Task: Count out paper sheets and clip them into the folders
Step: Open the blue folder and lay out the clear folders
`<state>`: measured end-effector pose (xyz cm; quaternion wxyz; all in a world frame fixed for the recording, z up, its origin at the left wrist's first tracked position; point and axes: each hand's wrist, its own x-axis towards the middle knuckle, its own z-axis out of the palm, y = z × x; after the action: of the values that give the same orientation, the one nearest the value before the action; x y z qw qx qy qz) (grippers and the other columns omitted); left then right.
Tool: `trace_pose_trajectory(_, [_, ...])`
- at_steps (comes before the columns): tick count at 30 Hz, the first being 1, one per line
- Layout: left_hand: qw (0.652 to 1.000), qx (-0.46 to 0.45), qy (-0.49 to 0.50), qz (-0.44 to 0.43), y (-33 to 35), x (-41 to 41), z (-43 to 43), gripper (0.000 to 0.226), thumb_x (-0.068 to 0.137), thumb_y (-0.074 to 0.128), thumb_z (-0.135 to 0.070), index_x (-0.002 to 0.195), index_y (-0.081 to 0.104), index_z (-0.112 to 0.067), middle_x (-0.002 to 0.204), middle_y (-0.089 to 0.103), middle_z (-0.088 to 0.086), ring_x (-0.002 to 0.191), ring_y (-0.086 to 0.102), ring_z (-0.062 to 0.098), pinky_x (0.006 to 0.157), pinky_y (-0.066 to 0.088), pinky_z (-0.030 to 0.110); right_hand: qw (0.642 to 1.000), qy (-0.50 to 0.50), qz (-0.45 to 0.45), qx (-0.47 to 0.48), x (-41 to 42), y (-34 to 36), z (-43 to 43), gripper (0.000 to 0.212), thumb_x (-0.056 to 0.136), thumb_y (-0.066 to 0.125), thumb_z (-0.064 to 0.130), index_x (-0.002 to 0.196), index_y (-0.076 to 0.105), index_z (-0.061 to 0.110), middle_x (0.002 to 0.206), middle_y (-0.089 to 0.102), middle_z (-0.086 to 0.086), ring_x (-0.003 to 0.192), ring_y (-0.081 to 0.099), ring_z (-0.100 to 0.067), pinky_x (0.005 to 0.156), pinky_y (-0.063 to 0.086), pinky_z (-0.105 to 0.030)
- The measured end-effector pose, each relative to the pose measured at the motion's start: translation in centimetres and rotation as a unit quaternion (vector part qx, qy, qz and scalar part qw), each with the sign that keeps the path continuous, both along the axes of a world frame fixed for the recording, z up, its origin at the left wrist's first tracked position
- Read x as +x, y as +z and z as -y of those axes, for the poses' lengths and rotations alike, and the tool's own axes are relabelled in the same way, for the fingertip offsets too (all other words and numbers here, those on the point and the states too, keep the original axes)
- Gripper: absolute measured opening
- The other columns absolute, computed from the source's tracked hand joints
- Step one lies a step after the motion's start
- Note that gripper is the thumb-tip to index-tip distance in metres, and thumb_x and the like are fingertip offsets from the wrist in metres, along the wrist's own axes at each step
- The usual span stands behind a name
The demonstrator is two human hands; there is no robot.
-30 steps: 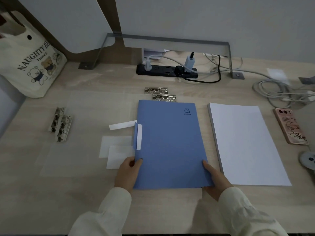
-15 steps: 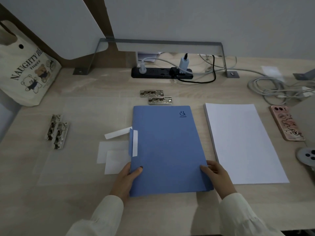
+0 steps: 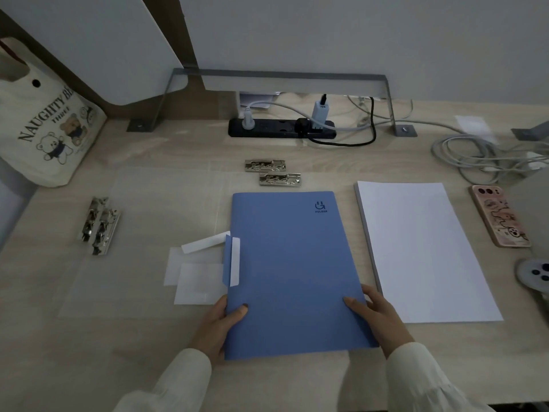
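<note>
A closed blue folder lies flat on the desk in front of me, spine to the left with a white label tab. My left hand grips its lower left edge, thumb on the cover. My right hand rests on the lower right corner, fingers spread over the cover and edge. A stack of white paper sheets lies just right of the folder. Two metal clips lie behind the folder, and another pair of clips lies at the left.
White label slips and a clear plastic sheet lie left of the folder. A phone and coiled cables sit at the right. A black power strip is at the back, a tote bag at far left.
The view has shifted slightly, so the folder sits lower in frame. My right hand has slid further onto the folder's lower right corner. My left hand keeps its grip.
</note>
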<state>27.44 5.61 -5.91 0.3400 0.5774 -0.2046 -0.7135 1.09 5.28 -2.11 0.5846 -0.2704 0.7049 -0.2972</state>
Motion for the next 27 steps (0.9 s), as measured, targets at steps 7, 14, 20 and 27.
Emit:
trace_pose_trajectory(7, [0.995,0.066,0.055,-0.048,0.3,-0.3,3.3,0.043,0.095,0.035,-0.044,0.111,0.064,-0.018,0.097,0.071,0.005,0.086,0.069,0.018,0.07,0.053,0.034,0.996,-0.039,0.075,-0.012,-0.9,-0.3,-1.2,0.024,0.086,0.057,0.01,0.104,0.06,0.025,0.1,0.07,-0.003,0.091,0.066,-0.028,0.07,0.052,-0.033])
trace_pose_trajectory(14, [0.996,-0.003,0.045,0.083,2.3,-1.9,4.8,0.023,0.091,0.051,-0.027,0.087,0.068,-0.012,0.093,0.069,0.01,0.083,0.064,0.025,0.082,0.051,0.037,0.992,-0.034,0.123,-0.011,-1.9,-0.6,-2.8,0.026,0.083,0.061,0.007,0.101,0.062,0.025,0.097,0.073,0.001,0.077,0.071,-0.018,0.06,0.055,-0.025])
trace_pose_trajectory(20, [0.967,-0.083,0.021,0.24,2.4,-3.3,4.6,0.021,0.094,0.046,-0.022,0.08,0.051,-0.007,0.081,0.049,0.012,0.076,0.045,0.02,0.063,0.034,0.028,0.987,-0.043,0.158,0.003,-1.4,-0.7,-3.3,0.041,0.062,0.067,0.01,0.102,0.063,0.019,0.09,0.075,-0.006,0.084,0.067,-0.031,0.076,0.052,-0.039])
trace_pose_trajectory(27, [0.943,-0.097,0.068,0.31,2.7,-3.9,4.1,0.043,0.091,0.05,-0.037,0.062,0.029,-0.013,0.061,0.029,0.004,0.058,0.028,0.018,0.056,0.025,0.029,0.99,-0.046,0.123,-0.044,-0.8,0.3,-4.2,0.047,0.061,0.072,0.03,0.108,0.062,0.034,0.099,0.075,0.008,0.091,0.07,-0.021,0.08,0.054,-0.04])
